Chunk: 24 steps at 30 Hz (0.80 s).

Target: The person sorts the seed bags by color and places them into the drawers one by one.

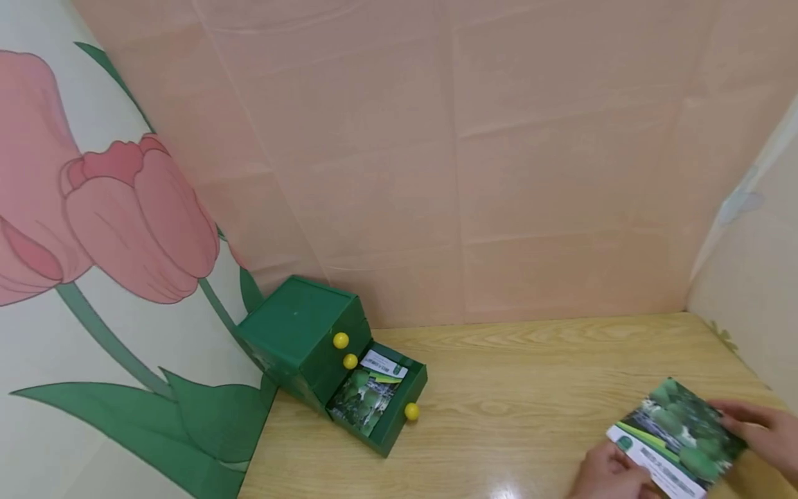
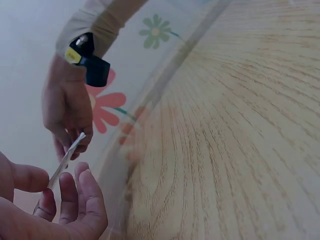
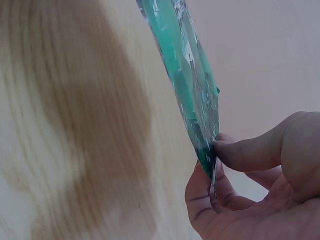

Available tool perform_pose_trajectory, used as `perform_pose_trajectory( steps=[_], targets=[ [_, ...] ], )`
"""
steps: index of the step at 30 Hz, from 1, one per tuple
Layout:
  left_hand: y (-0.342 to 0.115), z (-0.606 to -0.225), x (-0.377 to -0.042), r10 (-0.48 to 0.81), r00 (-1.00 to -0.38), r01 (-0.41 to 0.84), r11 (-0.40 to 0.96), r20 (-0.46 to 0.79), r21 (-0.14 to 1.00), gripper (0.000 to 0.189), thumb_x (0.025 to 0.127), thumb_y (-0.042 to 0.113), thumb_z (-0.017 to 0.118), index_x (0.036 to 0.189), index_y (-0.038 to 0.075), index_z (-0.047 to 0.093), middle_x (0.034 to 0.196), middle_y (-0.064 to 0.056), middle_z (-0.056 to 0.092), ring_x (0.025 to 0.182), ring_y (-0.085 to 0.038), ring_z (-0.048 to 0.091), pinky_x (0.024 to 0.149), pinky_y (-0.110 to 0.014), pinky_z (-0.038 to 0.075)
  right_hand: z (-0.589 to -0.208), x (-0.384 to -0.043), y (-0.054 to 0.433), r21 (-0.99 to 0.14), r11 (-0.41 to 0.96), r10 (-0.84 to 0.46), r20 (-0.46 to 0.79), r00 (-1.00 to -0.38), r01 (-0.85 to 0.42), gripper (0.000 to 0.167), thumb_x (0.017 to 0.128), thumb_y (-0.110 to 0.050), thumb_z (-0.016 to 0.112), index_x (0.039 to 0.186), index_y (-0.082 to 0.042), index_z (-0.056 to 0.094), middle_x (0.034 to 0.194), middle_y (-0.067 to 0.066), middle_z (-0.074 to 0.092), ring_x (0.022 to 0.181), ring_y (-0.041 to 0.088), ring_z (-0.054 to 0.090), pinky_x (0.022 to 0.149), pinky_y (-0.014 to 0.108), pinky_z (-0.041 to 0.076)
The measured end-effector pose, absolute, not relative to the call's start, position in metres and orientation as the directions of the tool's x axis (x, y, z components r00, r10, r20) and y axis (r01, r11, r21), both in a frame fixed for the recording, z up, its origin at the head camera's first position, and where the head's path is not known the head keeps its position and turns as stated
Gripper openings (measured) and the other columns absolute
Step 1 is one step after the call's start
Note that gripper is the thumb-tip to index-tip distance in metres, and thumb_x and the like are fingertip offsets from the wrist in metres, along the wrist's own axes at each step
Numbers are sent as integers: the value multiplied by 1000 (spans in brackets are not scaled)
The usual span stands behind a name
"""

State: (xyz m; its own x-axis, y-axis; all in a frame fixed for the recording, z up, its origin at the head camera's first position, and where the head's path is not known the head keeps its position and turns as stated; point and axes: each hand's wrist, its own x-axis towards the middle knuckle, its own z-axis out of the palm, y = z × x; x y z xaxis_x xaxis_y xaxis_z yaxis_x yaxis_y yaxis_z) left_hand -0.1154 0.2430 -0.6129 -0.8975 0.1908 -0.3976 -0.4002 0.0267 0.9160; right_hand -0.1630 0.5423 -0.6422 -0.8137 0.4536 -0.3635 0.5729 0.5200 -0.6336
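A flat printed packet [image 1: 682, 433], green with pictures of round green fruits or leaves and a white barcoded strip, is held above the table at the lower right. My left hand [image 1: 614, 471] pinches its white end between thumb and fingers. At the opposite end my right hand [image 1: 763, 433] pinches the green edge. The left wrist view shows the packet [image 2: 65, 162] nearly edge-on between both hands. Seen from the right wrist, the packet [image 3: 187, 75] rises tilted from the right thumb and fingers [image 3: 245, 155].
A green drawer box [image 1: 299, 322] with yellow ball knobs stands at the left by the wall. Its bottom drawer [image 1: 395, 433] is pulled out and holds a similar packet [image 1: 368, 395]. The wooden table [image 1: 499, 395] meets a pink-covered wall [image 1: 499, 173] behind.
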Motion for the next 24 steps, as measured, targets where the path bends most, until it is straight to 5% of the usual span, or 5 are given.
perform_pose_trajectory(
  steps=[7, 10, 14, 24],
  targets=[
    [231, -605, -114, 177, -910, -390, -63, -374, 919, 25, 83, -5, 76, 79, 17, 65, 63, -4, 68, 51, -15, 68, 51, -27, 60, -646, -165, 545, -692, 481, 377, -392, -839, 539, 53, 104, -4, 62, 152, 12, 45, 145, 45, 48, 121, 54, 58, 92, 57, 54],
    [223, -601, -113, 177, -916, -374, -55, -360, 926, 23, 85, -3, 76, 79, 17, 65, 62, -3, 67, 51, -14, 68, 50, -25, 59, -629, -162, 535, -704, 501, 320, -389, -864, 503, 54, 105, -9, 64, 151, 13, 45, 137, 43, 56, 102, 36, 69, 82, 46, 60],
    [211, -597, -112, 194, -924, -352, -89, -330, 932, 22, 86, -2, 75, 83, 19, 70, 65, -3, 69, 52, -14, 70, 50, -24, 59, -601, -157, 515, -716, 539, 224, -385, -895, 443, 54, 107, -14, 62, 150, 14, 46, 130, 40, 62, 90, 11, 66, 72, 36, 62],
    [178, -589, -116, 258, -936, -286, -168, -238, 943, 22, 88, -4, 71, 89, 18, 72, 67, -5, 75, 53, -9, 69, 52, -21, 59, -569, -149, 478, -760, 543, 159, -325, -932, 358, 48, 110, -20, 57, 148, 8, 54, 137, 38, 62, 88, -4, 61, 77, 33, 64]
  ],
)
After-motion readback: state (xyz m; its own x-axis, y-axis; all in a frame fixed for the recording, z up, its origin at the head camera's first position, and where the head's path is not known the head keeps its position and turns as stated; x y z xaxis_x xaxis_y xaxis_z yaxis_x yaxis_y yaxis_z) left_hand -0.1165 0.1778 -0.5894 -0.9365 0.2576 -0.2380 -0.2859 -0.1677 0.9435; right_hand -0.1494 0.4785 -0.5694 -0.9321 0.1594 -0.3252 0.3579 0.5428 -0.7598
